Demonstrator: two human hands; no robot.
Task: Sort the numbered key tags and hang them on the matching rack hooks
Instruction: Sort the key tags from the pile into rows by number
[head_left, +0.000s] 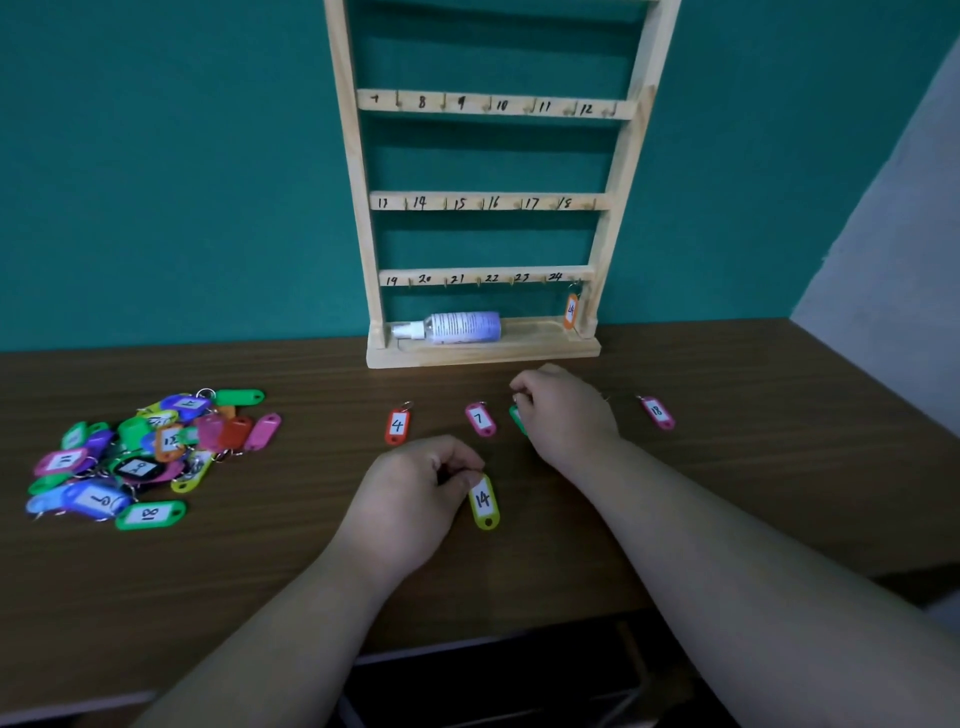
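Note:
A wooden rack (491, 200) with numbered hook rails stands against the teal wall. An orange tag 24 (571, 310) hangs at its lower right. On the brown table (753, 493) lie an orange tag 4 (397, 426), a pink tag 7 (480, 418) and a pink tag 18 (657, 412). My left hand (415, 493) pinches the top of a yellow tag 14 (484, 503). My right hand (563, 410) curls over a green tag (517, 419), mostly hidden beneath it. A heap of mixed coloured tags (140, 454) sits at the left.
A white spray bottle (452, 327) lies on the rack's base tray. The table's front edge runs just under my forearms, with dark space below. A pale wall closes in at the right.

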